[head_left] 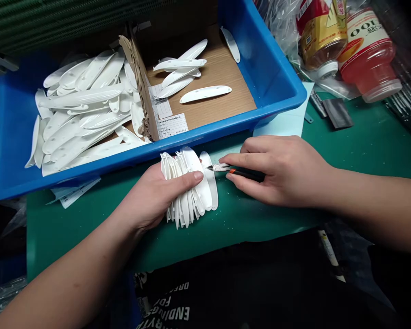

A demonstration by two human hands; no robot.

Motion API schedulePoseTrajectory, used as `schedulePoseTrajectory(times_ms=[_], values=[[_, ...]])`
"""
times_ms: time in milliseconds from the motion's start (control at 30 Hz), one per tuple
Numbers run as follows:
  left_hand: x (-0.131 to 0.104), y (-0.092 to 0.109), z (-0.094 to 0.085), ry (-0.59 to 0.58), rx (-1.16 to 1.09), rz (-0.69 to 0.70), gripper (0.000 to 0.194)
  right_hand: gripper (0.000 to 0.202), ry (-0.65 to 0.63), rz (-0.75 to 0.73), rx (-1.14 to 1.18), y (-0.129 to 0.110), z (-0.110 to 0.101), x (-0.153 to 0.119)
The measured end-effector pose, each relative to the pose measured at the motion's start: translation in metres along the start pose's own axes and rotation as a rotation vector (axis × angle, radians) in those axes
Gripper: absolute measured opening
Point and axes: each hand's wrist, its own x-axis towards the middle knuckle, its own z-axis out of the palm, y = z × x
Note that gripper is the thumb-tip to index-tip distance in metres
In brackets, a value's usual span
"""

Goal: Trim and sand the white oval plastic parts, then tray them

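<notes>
My left hand is closed around a thick stack of white curved plastic pieces, its thumb pressed along the top one. The pieces fan out over the green mat. In my right hand is a small pair of cutting pliers with black and orange handles. The pliers' tip touches or nearly touches the outermost white piece at the right of the stack. Whether the jaws grip its edge I cannot tell.
A blue bin stands behind my hands, split by a cardboard divider. White pieces heap its left side; several lie on the right. Two drink bottles and a dark square pad lie at right on the green mat.
</notes>
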Motion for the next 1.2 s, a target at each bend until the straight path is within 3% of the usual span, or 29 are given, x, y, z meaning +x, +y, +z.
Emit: schedulePoseTrajectory(times_ms=[233,433,700,933,1200], values=[[0.000,0.000,-0.001,-0.001,0.091,0.017,0.045,0.034,-0.151,-0.121,-0.035,-0.006,0.005,-0.002],[0.000,0.004,-0.004,0.058,0.160,0.007,0.055,0.033,-0.227,-0.055,-0.170,-0.004,0.008,0.000],[-0.005,0.006,0.002,0.027,0.053,0.001,0.051,0.032,-0.092,0.002,-0.112,-0.004,-0.001,-0.001],[-0.003,0.005,0.001,0.036,0.027,-0.005,0.046,0.033,-0.127,-0.064,-0.024,-0.008,0.006,-0.001],[-0.005,0.006,0.007,0.052,0.008,0.013,0.040,0.034,-0.099,-0.113,-0.095,-0.019,0.014,-0.004]])
